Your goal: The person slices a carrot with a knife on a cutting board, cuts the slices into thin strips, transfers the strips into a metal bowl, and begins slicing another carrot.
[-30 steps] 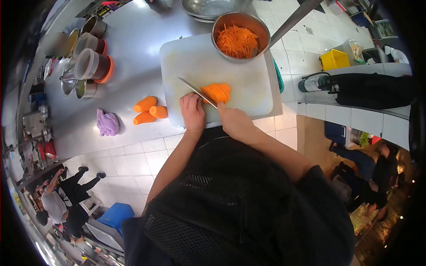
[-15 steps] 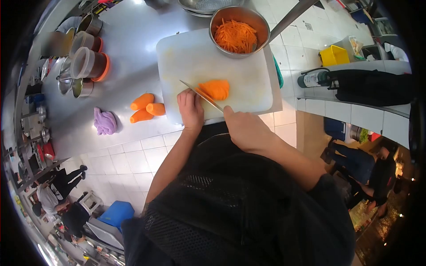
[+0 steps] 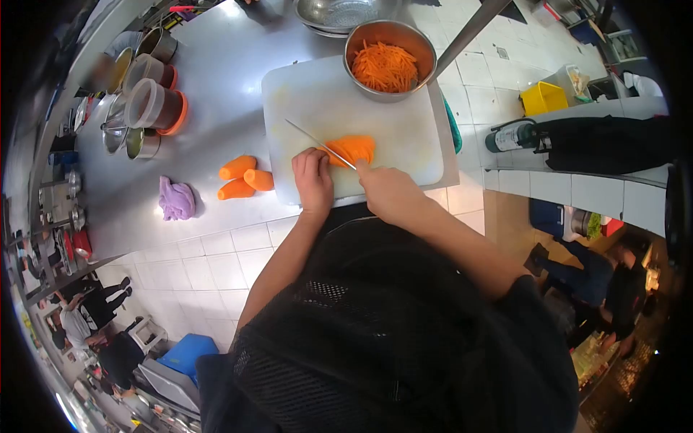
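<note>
My right hand [image 3: 395,196] grips the handle of a knife [image 3: 307,133], its blade slanting across the white cutting board [image 3: 296,94] with the tip toward the far left. Against the blade lies a sliced carrot [image 3: 354,149], its thin pieces fanned out on the blade's right side. The curled fingers of my left hand [image 3: 313,180] press at the carrot's left end, close beside the blade; what lies beneath them is mostly hidden. A steel pot [image 3: 426,79] of shredded carrot [image 3: 384,66] sits at the board's far right corner.
Left of the board, peeled carrots [image 3: 237,167] and a crumpled purple cloth [image 3: 177,199] lie on the steel table [image 3: 224,86]. Farther left stand plastic tubs [image 3: 154,105] and metal containers. Steel bowls [image 3: 346,13] are at the back. People stand at lower left and right.
My right hand and the knife have shifted slightly forward and left across the carrot. My left hand stays at the carrot's end. The whole view has moved a little.
</note>
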Motion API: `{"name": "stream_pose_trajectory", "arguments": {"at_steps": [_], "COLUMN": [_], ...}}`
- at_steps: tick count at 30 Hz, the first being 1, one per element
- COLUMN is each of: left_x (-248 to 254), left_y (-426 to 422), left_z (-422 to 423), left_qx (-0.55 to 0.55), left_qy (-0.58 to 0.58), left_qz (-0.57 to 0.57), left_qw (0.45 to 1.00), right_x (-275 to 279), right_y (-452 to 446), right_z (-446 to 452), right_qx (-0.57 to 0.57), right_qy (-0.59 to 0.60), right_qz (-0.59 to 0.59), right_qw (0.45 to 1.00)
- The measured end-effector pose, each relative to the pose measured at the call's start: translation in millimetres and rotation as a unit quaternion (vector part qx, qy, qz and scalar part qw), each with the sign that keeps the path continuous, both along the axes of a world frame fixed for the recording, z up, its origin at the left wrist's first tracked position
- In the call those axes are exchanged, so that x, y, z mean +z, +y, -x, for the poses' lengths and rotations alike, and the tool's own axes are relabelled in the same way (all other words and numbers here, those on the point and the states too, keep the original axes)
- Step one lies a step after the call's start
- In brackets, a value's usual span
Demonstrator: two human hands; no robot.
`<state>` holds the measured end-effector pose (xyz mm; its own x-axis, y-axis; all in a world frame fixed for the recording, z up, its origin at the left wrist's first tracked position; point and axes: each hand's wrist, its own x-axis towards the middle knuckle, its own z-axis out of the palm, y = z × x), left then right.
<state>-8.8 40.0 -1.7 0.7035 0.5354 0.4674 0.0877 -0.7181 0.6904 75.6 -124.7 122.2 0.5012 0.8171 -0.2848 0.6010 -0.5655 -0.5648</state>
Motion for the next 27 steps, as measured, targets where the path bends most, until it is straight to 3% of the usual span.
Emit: {"name": "stream_pose_trajectory", "arguments": {"at_steps": [3,6,14,21,24,27], "left_x": [1,0,1,4,3,4], "left_y": [-1,-3,3,14,12,13], "left_z": [-3,-2,-4,2,1,2], "left_qx": [0.0,0.006,0.014,-0.03,-0.035,-0.034], "left_qy": [0.001,0.003,-0.003,0.019,0.013,0.019], "left_qz": [0.004,0.002,-0.007,0.016,0.006,0.003], "left_qw": [1.0,1.0,1.0,0.999,0.999,0.999], "right_x": [43,50,-63,-37,-60,-54], "right_y": [-12,-14,9,-7,4,9], "right_z": [6,8,6,6,9,8], "right_qx": [0.005,0.008,-0.047,-0.035,-0.054,-0.05], "right_qy": [0.033,0.051,0.002,-0.026,-0.039,-0.01], "right_qz": [0.044,0.052,-0.02,-0.051,-0.066,-0.012], "right_qw": [0.998,0.997,0.999,0.998,0.996,0.999]}}
